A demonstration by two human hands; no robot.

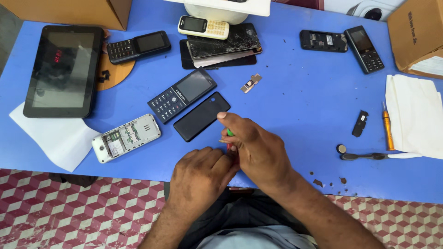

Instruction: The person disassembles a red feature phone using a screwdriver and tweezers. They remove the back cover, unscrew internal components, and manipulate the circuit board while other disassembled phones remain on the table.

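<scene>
A small red-and-green part (pixel 229 139), mostly hidden, sits pinched between both hands at the blue table's (pixel 300 106) near edge. The left hand (pixel 200 173) clenches its lower end; the right hand (pixel 254 145) grips the top. Best kept steadied, clear of the black back cover (pixel 201 115) just beyond.

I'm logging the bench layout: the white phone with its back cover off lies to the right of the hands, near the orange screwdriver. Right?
Not quite. In the head view the opened white phone lies left of the hands, beside the tablet. The orange screwdriver is on the right.
</scene>
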